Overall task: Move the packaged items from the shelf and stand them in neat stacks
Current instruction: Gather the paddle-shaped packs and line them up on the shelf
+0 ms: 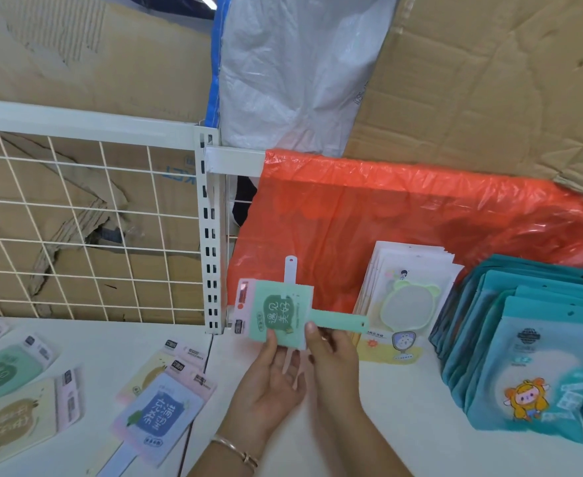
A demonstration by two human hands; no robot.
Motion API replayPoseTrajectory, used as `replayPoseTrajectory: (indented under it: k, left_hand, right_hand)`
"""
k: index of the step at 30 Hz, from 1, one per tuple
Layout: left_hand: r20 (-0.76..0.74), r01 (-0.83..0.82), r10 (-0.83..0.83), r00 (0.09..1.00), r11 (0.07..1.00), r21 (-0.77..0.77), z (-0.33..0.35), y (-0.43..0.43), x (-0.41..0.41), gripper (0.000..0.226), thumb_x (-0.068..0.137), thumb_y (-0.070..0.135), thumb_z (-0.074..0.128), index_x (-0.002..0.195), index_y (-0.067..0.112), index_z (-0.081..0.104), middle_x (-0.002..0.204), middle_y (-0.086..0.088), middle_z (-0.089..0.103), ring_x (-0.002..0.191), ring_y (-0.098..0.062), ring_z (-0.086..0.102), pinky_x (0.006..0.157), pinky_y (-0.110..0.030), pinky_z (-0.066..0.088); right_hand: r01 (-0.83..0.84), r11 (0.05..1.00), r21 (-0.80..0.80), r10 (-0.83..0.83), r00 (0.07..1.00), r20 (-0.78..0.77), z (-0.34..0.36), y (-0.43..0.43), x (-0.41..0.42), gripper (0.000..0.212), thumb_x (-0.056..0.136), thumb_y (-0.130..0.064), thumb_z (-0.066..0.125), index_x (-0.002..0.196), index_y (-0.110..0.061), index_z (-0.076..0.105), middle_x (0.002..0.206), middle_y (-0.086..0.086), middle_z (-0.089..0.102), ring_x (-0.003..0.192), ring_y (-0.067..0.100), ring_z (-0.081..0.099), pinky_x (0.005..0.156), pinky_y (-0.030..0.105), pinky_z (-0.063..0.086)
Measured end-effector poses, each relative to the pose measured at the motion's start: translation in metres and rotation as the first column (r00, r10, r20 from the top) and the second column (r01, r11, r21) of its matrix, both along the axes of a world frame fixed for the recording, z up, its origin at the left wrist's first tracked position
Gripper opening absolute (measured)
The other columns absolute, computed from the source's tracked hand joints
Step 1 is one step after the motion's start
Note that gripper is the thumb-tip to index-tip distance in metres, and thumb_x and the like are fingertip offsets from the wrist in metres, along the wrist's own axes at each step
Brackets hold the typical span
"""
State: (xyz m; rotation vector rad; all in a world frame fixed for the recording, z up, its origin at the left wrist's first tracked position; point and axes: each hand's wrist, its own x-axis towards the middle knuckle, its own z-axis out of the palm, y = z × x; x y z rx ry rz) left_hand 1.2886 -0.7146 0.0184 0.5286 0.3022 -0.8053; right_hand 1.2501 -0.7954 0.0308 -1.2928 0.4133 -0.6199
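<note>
Over the white shelf (403,390), left hand (269,380) and right hand (331,349) both pinch one green packet (279,315), thumbs in front; one white stack (410,270) stands alongside.

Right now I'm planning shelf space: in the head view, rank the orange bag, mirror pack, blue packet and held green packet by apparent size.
1. orange bag
2. mirror pack
3. blue packet and green packet: the blue looks bigger, but it lies nearer the camera, so I won't rank them.

Orange plastic sheet (386,208) hangs below cardboard (489,80), beside wire grid (87,201).
</note>
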Motion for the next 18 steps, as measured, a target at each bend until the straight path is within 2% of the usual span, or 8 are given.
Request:
replayPoseTrajectory:
  k: [2, 5, 7, 9, 11, 14, 17, 18]
  left_hand:
    - [-0.006, -0.010, 0.010, 1.000, 1.000, 0.005, -0.005, -0.004, -0.004, 0.046, 0.073, 0.045, 0.062, 0.117, 0.030, 0.061, 0.087, 0.016, 0.071, 0.088, -0.009, 0.051, 0.082, -0.031, 0.036]
    - [-0.023, 0.017, -0.017, 1.000, 1.000, -0.013, -0.014, -0.009, -0.001, 0.060, 0.073, 0.049, 0.063, 0.129, 0.027, 0.057, 0.112, 0.013, 0.067, 0.104, -0.011, 0.053, 0.094, -0.032, 0.035]
    - [-0.004, 0.082, -0.082, 0.997, 0.995, -0.049, -0.013, -0.011, -0.004, 0.057, 0.081, 0.051, 0.056, 0.132, 0.025, 0.055, 0.126, 0.006, 0.062, 0.115, -0.013, 0.052, 0.099, -0.031, 0.033]
    - [0.046, 0.164, -0.163, 0.986, 0.986, -0.022, -0.011, -0.011, -0.008, 0.048, 0.092, 0.052, 0.041, 0.128, 0.026, 0.057, 0.111, 0.003, 0.069, 0.099, -0.014, 0.056, 0.083, -0.029, 0.038]
    - [0.063, 0.256, -0.260, 0.964, 0.964, 0.066, -0.007, -0.006, -0.008, 0.043, 0.095, 0.051, 0.037, 0.119, 0.025, 0.062, 0.098, -0.001, 0.072, 0.095, -0.015, 0.056, 0.074, -0.030, 0.037]
    - [0.053, 0.297, -0.320, 0.946, 0.920, 0.255, -0.009, 0.008, 0.000, 0.029, 0.094, 0.036, 0.050, 0.107, 0.015, 0.067, 0.107, -0.005, 0.068, 0.093, -0.017, 0.054, 0.070, -0.029, 0.039]
    - [0.157, 0.108, -0.215, 0.964, 0.855, 0.507, -0.021, 0.022, 0.018, 0.018, 0.087, 0.019, 0.060, 0.103, 0.012, 0.065, 0.099, -0.005, 0.063, 0.077, -0.015, 0.052, 0.064, -0.027, 0.039]
    - [0.216, 0.033, -0.182, 0.959, 0.832, 0.554, -0.023, 0.026, 0.024, 0.023, 0.088, 0.018, 0.059, 0.109, 0.012, 0.064, 0.099, -0.006, 0.062, 0.081, -0.016, 0.055, 0.063, -0.027, 0.039]
  right_hand:
    - [-0.022, 0.996, -0.087, 0.021, 1.000, -0.012, 0.004, -0.005, 0.005, 0.007, 0.089, -0.011, 0.062, 0.091, -0.016, 0.066, 0.086, -0.001, 0.070, 0.078, 0.010, 0.064, 0.064, 0.012, 0.050]
    - [-0.061, 0.980, -0.187, 0.053, 0.998, -0.046, 0.008, -0.006, 0.012, 0.014, 0.087, -0.004, 0.063, 0.091, -0.018, 0.063, 0.087, 0.002, 0.066, 0.081, 0.013, 0.060, 0.066, 0.014, 0.050]
    - [-0.109, 0.957, -0.270, 0.091, 0.993, -0.080, 0.011, -0.007, 0.020, 0.024, 0.086, 0.001, 0.062, 0.096, -0.021, 0.060, 0.093, -0.002, 0.066, 0.087, 0.013, 0.062, 0.076, 0.019, 0.053]
    - [-0.121, 0.929, -0.349, 0.088, 0.990, -0.109, 0.014, -0.009, 0.029, 0.027, 0.087, 0.001, 0.059, 0.096, -0.024, 0.060, 0.097, -0.006, 0.065, 0.094, 0.014, 0.062, 0.085, 0.028, 0.053]
    - [-0.106, 0.908, -0.405, 0.065, 0.991, -0.113, 0.017, -0.016, 0.038, 0.023, 0.089, 0.000, 0.057, 0.095, -0.023, 0.061, 0.098, -0.006, 0.065, 0.095, 0.015, 0.063, 0.083, 0.031, 0.054]
    - [-0.116, 0.884, -0.452, 0.057, 0.988, -0.143, 0.015, -0.033, 0.055, 0.021, 0.092, -0.002, 0.052, 0.095, -0.020, 0.061, 0.099, -0.004, 0.065, 0.092, 0.013, 0.062, 0.075, 0.027, 0.055]
    - [-0.175, 0.874, -0.452, 0.086, 0.974, -0.210, 0.006, -0.046, 0.067, 0.025, 0.093, -0.003, 0.050, 0.088, -0.026, 0.059, 0.098, -0.003, 0.065, 0.092, 0.016, 0.064, 0.062, 0.024, 0.053]
    - [-0.199, 0.868, -0.455, 0.103, 0.968, -0.228, 0.003, -0.049, 0.069, 0.027, 0.093, -0.003, 0.049, 0.086, -0.027, 0.059, 0.099, -0.002, 0.065, 0.091, 0.016, 0.065, 0.060, 0.021, 0.053]
